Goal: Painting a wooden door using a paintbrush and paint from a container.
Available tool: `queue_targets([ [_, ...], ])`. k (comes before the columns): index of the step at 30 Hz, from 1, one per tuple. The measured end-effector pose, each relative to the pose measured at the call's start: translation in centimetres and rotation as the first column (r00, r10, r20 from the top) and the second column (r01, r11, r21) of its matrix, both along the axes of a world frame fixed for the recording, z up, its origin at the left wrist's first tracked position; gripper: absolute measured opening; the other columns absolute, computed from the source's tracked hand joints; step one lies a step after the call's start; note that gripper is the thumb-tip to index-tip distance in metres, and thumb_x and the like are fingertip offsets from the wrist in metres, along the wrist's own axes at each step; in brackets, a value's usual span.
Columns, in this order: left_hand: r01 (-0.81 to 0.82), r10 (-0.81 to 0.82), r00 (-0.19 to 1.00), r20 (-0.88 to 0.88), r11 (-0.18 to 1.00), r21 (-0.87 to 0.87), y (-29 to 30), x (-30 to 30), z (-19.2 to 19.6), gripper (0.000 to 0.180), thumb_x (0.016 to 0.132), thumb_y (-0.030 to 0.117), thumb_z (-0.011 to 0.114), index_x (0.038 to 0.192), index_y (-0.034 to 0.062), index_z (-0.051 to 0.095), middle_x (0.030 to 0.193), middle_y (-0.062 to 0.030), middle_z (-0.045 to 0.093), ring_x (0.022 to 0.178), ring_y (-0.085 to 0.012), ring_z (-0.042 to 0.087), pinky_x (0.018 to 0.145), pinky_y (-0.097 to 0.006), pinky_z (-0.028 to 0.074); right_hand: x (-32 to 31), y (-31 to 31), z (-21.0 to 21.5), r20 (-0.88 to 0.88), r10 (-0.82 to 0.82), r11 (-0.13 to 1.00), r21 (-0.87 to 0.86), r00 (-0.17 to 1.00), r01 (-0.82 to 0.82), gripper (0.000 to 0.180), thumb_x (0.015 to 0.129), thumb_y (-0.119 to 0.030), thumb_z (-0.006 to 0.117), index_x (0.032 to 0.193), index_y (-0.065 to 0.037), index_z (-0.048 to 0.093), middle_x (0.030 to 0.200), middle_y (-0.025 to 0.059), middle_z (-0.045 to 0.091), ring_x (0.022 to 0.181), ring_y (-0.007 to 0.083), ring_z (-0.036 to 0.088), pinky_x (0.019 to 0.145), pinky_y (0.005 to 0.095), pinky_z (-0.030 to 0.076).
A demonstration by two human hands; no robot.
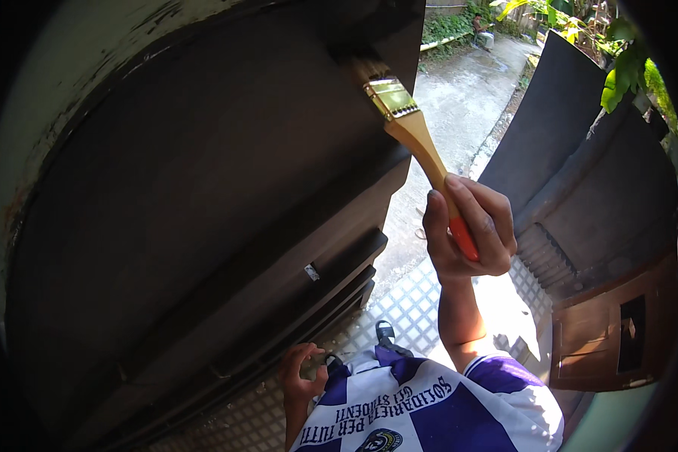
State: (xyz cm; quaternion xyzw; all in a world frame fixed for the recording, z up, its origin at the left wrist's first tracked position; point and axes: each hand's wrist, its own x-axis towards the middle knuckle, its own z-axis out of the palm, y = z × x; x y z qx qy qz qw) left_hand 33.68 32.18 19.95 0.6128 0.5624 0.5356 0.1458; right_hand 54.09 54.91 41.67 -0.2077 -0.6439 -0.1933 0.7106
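A flat paintbrush [418, 143] with a wooden handle, orange-red tip and shiny metal ferrule is gripped in my right hand [474, 226]. Its dark-tipped bristles touch the upper part of a dark brown panel [188, 173], near the panel's right edge. The panel looks like a door leaf with raised ledges along its lower part. My left hand [300, 373] hangs low beside my shirt, close to the panel's lower ledges. Its fingers are loosely curled with a gap to the thumb, and I see nothing in them.
A pale wall [11, 166] with dark smears borders the panel on the left. At right stands another dark panel [550, 113], with a brown wooden piece [618, 324] below it. Patterned tiles [410, 301] lie underfoot, and a concrete path [467, 90] runs outside past green leaves [625, 75].
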Motion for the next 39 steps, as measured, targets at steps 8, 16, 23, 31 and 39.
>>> queue_targets([
  [8, 0.024, -0.024, 1.000, 0.004, 1.000, -0.014, -0.4, -0.8, 0.6, 0.048, 0.070, 0.009, 0.069, 0.117, 0.0057, 0.061, 0.097, -0.0093, 0.070, 0.090, -0.0246, 0.065, 0.071, -0.033, 0.052, 2.6, -0.2, -1.6, -0.562, 0.081, 0.949, -0.210, 0.823, -0.237, 0.026, 0.090, -0.018, 0.069, 0.102, 0.005, 0.068, 0.077, 0.0092, 0.065, 0.054, 0.0133, 0.061, 0.050, 0.0240, 0.050],
  [16, -0.044, 0.047, 0.998, -0.041, 0.996, 0.072, -0.7, -2.8, 0.0, 0.046, 0.072, 0.010, 0.066, 0.117, 0.0038, 0.060, 0.093, -0.0102, 0.071, 0.085, -0.0234, 0.065, 0.070, -0.032, 0.050, 10.6, -3.0, -12.8, -0.827, 0.138, 0.699, -0.308, 0.544, -0.645, 0.028, 0.099, -0.020, 0.056, 0.114, 0.004, 0.062, 0.094, 0.0092, 0.066, 0.071, 0.0082, 0.056, 0.065, 0.0194, 0.045],
  [23, -0.004, 0.004, 0.997, -0.079, 1.000, 0.006, -0.3, -3.7, -0.2, 0.045, 0.073, 0.009, 0.065, 0.117, 0.0040, 0.059, 0.094, -0.0095, 0.070, 0.084, -0.0221, 0.065, 0.070, -0.031, 0.049, 10.2, -8.0, -17.0, -0.961, -0.147, 0.424, -0.275, 0.234, -0.863, 0.035, 0.094, -0.019, 0.062, 0.119, 0.005, 0.059, 0.102, 0.0082, 0.065, 0.083, 0.0098, 0.059, 0.074, 0.0186, 0.048],
  [31, 0.171, -0.174, 0.973, -0.154, 0.985, -0.036, 0.8, -4.7, 0.0, 0.054, 0.073, 0.005, 0.063, 0.126, 0.0026, 0.054, 0.097, -0.0114, 0.070, 0.090, -0.0228, 0.066, 0.072, -0.031, 0.051, 6.5, -11.9, -19.0, -0.968, -0.171, 0.265, -0.227, 0.186, -0.937, 0.038, 0.092, -0.016, 0.064, 0.120, 0.010, 0.057, 0.099, 0.0107, 0.064, 0.082, 0.0134, 0.060, 0.075, 0.0235, 0.049],
  [39, 0.262, -0.261, 0.964, 0.050, 0.910, -0.322, -0.6, -3.9, 1.1, 0.066, 0.071, 0.006, 0.071, 0.134, 0.0073, 0.052, 0.112, -0.0101, 0.068, 0.099, -0.0249, 0.065, 0.079, -0.034, 0.052, 5.7, -14.4, -20.5, -0.898, -0.129, 0.077, -0.431, 0.420, -0.899, 0.041, 0.094, -0.027, 0.065, 0.121, 0.004, 0.060, 0.097, 0.0112, 0.067, 0.078, 0.0111, 0.060, 0.071, 0.0198, 0.052],
])
